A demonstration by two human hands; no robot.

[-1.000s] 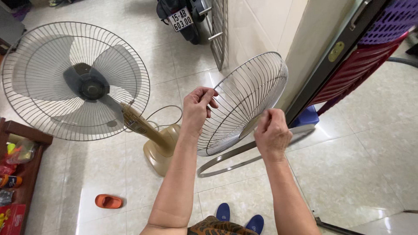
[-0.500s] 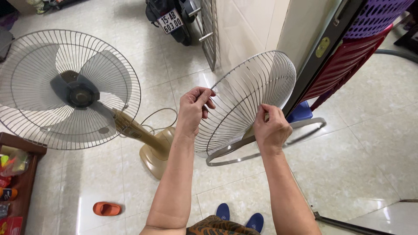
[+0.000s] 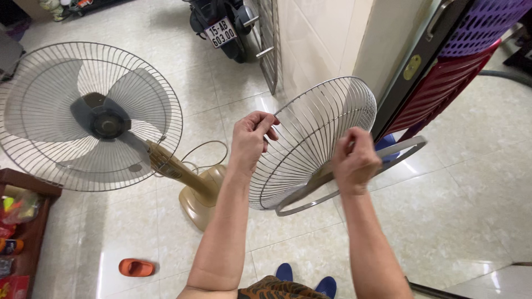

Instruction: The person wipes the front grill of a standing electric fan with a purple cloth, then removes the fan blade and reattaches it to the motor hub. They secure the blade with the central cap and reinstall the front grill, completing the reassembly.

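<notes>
Tiled floor, beige pedestal fan [image 3: 94, 119] at left. Detached round wire fan guard [image 3: 318, 135] held mid-air, rim pinched by left hand [image 3: 252, 138], grey rim band [image 3: 399, 152] clenched by right hand [image 3: 354, 160]. Step judged: band removal; steady rim grip needed next.

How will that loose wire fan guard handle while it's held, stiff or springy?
The wire guard is thin open wire, so it is probably light and slightly springy. Both hands, left hand and right hand, pinch its edge; the loose rim ring hanging off it could slip.
</notes>
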